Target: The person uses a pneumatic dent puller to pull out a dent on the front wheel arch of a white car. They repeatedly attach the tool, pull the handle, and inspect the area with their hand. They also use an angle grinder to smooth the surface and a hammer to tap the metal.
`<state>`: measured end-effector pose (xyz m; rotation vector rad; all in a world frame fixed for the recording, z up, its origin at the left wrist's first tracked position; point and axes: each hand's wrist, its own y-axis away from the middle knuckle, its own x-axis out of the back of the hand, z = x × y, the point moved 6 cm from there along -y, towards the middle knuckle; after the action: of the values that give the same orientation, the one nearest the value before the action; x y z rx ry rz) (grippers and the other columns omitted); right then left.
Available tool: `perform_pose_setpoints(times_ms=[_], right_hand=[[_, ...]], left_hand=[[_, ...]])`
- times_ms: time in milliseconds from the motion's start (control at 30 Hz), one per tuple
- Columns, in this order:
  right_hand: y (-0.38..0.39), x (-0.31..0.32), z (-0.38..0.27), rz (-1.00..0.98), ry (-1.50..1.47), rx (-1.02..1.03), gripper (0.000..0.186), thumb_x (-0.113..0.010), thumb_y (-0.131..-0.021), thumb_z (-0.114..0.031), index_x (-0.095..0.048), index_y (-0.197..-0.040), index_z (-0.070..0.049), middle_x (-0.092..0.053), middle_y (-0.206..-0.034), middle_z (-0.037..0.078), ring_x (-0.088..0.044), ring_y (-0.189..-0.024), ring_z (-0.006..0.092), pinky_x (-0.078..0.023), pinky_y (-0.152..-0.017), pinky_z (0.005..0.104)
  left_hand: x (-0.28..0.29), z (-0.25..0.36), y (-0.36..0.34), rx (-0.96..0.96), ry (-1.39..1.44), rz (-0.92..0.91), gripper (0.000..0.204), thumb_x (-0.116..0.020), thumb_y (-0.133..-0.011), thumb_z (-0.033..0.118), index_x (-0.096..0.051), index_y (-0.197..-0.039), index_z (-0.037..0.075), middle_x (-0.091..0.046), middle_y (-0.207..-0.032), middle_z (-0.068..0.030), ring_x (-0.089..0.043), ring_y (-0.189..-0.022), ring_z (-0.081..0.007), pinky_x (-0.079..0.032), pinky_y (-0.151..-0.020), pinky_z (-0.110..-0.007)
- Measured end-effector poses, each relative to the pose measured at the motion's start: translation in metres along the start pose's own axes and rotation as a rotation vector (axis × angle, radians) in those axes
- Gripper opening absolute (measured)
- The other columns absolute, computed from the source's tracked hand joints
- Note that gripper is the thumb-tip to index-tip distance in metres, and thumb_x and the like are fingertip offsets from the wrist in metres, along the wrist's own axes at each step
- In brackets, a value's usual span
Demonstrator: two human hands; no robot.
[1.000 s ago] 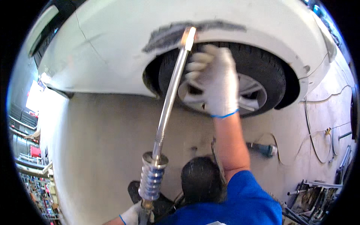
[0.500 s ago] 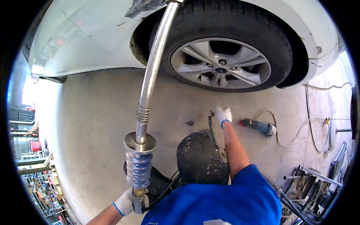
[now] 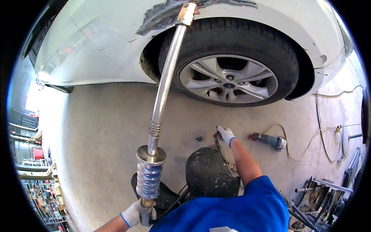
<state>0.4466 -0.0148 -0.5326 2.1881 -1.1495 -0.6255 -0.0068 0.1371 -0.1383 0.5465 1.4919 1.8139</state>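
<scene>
A dent-puller slide hammer (image 3: 168, 77) slants up across the view. It has a long steel rod, a coil spring and a ribbed sliding weight. My left hand (image 3: 132, 214), in a white glove, is closed round the slide hammer's lower end. The upper end meets a scraped grey patch (image 3: 160, 19) on the white car's fender, above the wheel (image 3: 228, 83). Low in front of the wheel, my gloved right hand (image 3: 225, 134) is closed at the top of a narrow, dirty metal bar (image 3: 221, 146). Its fingertips are partly hidden. The bar's lower part runs behind a rounded black, speckled surface (image 3: 210, 174).
An angle grinder (image 3: 268, 141) lies on the floor to the right, its cord trailing away. A small dark scrap (image 3: 199, 138) lies left of my right hand. Metal parts (image 3: 322, 197) are heaped at the lower right. A cluttered rack (image 3: 44, 199) stands at far left.
My right hand has moved down and left from beside the metal bar onto its top. The view has tilted up, showing the slide hammer's upper end. My left hand keeps its hold.
</scene>
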Motion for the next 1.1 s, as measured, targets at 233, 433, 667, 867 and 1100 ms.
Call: perform_pose_setpoints(times_ms=[233, 433, 667, 867, 1100], right_hand=[[0.06, -0.013, -0.011, -0.173, -0.506, -0.004, 0.021, -0.06, -0.101, -0.019, -0.066, -0.105, 0.001, -0.069, -0.089, 0.006, -0.059, -0.07, 0.0113, -0.047, -0.061, 0.0265], [0.149, 0.004, -0.114, 0.235, -0.084, 0.311, 0.017, -0.062, -0.098, -0.014, -0.067, -0.1, 0.001, -0.065, -0.081, 0.003, -0.055, -0.065, 0.0098, -0.046, -0.058, 0.0278], [0.298, 0.101, -0.335, 1.103, 0.225, 1.274, 0.018, -0.056, -0.102, -0.011, -0.056, -0.115, 0.002, -0.064, -0.099, 0.01, -0.06, -0.083, 0.0121, -0.052, -0.074, 0.0285], [0.337, 0.152, -0.435, 1.223, 0.071, 1.43, 0.026, -0.062, -0.1, -0.018, -0.056, -0.113, 0.004, -0.068, -0.096, 0.012, -0.063, -0.071, 0.014, -0.054, -0.065, 0.0289], [0.339, 0.167, -0.454, 1.422, 0.384, 1.419, 0.023, -0.068, -0.096, -0.019, -0.065, -0.105, 0.002, -0.069, -0.086, 0.01, -0.066, -0.068, 0.0134, -0.053, -0.064, 0.0277]], left_hand=[[0.009, -0.005, -0.006, -0.011, 0.037, -0.013, 0.028, -0.052, -0.1, 0.03, -0.054, -0.112, 0.005, -0.068, -0.08, -0.0203, -0.068, -0.071, -0.0357, -0.057, -0.067, -0.047], [0.012, -0.001, -0.006, 0.029, 0.073, -0.024, 0.028, -0.058, -0.097, 0.027, -0.053, -0.115, 0.006, -0.069, -0.085, -0.02, -0.069, -0.076, -0.0352, -0.057, -0.069, -0.047], [0.01, -0.01, -0.012, -0.01, 0.088, -0.01, 0.038, -0.067, -0.091, 0.043, -0.056, -0.108, 0.01, -0.063, -0.072, -0.0104, -0.062, -0.063, -0.0288, -0.052, -0.061, -0.044], [0.001, -0.009, -0.013, 0.093, 0.251, 0.086, 0.046, -0.063, -0.093, 0.058, -0.06, -0.1, 0.013, -0.059, -0.061, -0.0077, -0.058, -0.052, -0.0271, -0.05, -0.051, -0.044], [0.005, -0.005, -0.014, -0.035, 0.095, 0.066, 0.04, -0.063, -0.094, 0.054, -0.06, -0.099, 0.014, -0.059, -0.061, -0.0086, -0.059, -0.053, -0.0281, -0.051, -0.049, -0.044]])
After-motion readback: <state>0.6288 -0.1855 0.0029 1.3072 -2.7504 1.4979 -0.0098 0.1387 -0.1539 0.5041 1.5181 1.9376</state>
